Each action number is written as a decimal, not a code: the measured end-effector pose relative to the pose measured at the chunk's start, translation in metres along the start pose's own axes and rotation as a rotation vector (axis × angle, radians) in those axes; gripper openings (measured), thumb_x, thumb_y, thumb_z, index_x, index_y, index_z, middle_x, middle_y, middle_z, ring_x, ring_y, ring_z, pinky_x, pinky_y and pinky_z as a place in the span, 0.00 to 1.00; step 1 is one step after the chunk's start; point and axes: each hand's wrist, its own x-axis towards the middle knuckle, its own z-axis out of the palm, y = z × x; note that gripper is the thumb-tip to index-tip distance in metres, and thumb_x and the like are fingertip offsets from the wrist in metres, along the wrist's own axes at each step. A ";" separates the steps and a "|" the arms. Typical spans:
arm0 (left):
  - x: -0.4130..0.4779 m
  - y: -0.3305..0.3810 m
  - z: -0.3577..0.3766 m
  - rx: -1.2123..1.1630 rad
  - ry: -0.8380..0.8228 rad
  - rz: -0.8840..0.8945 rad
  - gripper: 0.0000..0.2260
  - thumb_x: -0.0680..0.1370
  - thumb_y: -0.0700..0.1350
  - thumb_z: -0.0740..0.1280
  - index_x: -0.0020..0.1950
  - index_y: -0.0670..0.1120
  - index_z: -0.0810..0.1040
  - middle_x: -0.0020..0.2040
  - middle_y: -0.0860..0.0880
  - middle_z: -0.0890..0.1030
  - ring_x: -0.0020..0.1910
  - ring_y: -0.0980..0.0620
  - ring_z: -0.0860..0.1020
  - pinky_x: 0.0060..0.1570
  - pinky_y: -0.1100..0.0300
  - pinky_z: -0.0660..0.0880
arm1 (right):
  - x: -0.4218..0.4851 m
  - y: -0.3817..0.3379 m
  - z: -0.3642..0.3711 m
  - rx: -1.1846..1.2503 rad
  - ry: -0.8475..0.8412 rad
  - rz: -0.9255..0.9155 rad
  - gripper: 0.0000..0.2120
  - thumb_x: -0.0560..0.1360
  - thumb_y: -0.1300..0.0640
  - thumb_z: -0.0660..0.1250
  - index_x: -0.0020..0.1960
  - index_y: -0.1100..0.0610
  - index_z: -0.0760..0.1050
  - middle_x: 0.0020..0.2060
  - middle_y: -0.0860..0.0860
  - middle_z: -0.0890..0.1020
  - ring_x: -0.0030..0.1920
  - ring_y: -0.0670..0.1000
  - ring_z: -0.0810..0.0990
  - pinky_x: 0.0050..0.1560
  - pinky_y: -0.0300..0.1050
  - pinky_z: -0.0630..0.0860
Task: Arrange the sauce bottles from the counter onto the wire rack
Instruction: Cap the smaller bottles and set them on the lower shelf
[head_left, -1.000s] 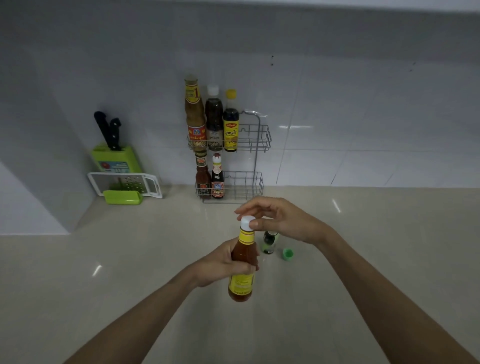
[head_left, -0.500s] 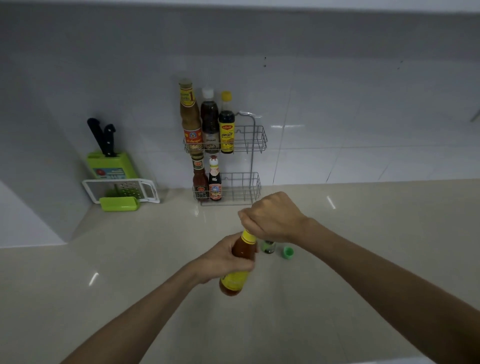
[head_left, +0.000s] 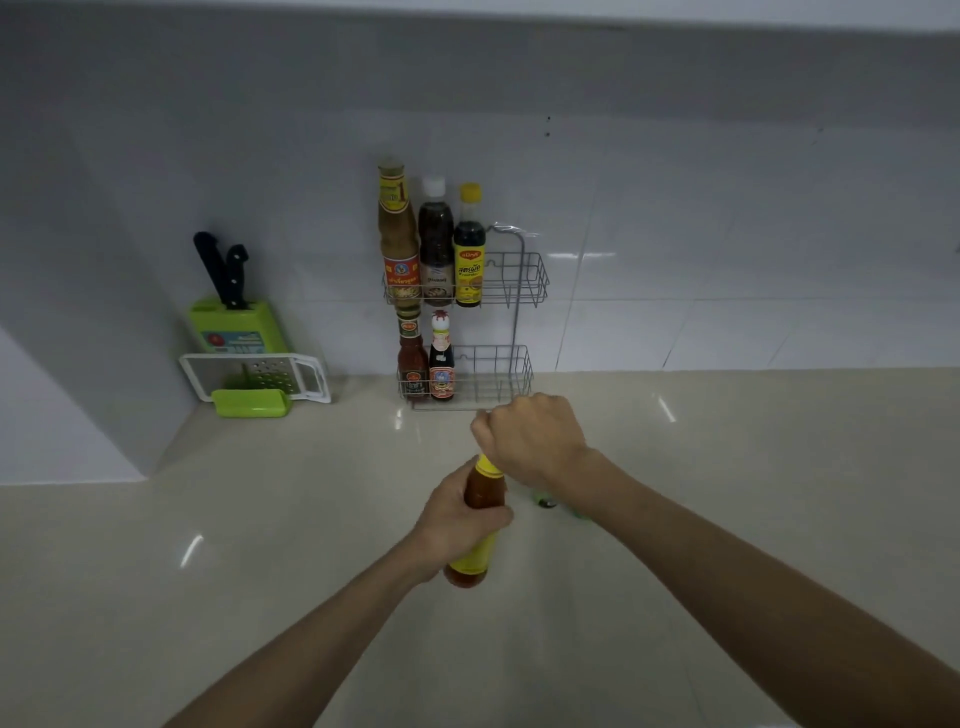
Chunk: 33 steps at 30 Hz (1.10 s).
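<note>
My left hand (head_left: 457, 519) grips the middle of an orange-red sauce bottle (head_left: 480, 499) with a yellow label, held tilted above the counter. My right hand (head_left: 530, 439) is closed over the bottle's cap, which it hides. The two-tier wire rack (head_left: 519, 280) stands against the tiled wall. Its upper shelf holds three tall bottles (head_left: 436, 244) at the left. Two small bottles (head_left: 428, 364) stand in the lower shelf, also at the left. The right side of both shelves is free. A small dark bottle (head_left: 544, 501) shows partly behind my right wrist.
A green knife block (head_left: 236, 325) with two black-handled knives stands at the left by the wall. A white and green grater (head_left: 260, 379) lies in front of it. A green cap (head_left: 579, 514) peeks out beside my right forearm. The beige counter (head_left: 260, 545) spreads around.
My right hand went from fingertips on the white cap to a fist closed over it. The bottle tilted and shifted slightly lower; the view shifted a little.
</note>
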 end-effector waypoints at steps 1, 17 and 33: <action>0.001 -0.004 0.006 0.035 0.119 -0.003 0.11 0.63 0.42 0.71 0.44 0.45 0.74 0.36 0.47 0.77 0.36 0.51 0.75 0.39 0.55 0.73 | 0.001 -0.008 0.000 -0.026 -0.076 0.056 0.13 0.79 0.58 0.55 0.59 0.58 0.74 0.47 0.57 0.81 0.47 0.60 0.79 0.38 0.47 0.67; 0.013 -0.014 0.024 0.146 0.439 0.031 0.12 0.66 0.44 0.73 0.42 0.47 0.70 0.38 0.46 0.78 0.35 0.49 0.73 0.33 0.57 0.68 | 0.031 -0.018 0.013 0.161 -0.194 0.369 0.13 0.78 0.59 0.54 0.48 0.59 0.77 0.39 0.54 0.75 0.40 0.53 0.71 0.39 0.46 0.68; 0.029 -0.036 -0.032 -0.020 0.044 -0.084 0.25 0.56 0.49 0.81 0.52 0.50 0.81 0.45 0.51 0.86 0.46 0.53 0.84 0.51 0.55 0.81 | 0.033 0.024 0.033 1.200 -0.082 0.366 0.14 0.71 0.41 0.71 0.46 0.51 0.76 0.36 0.44 0.78 0.36 0.42 0.78 0.29 0.38 0.77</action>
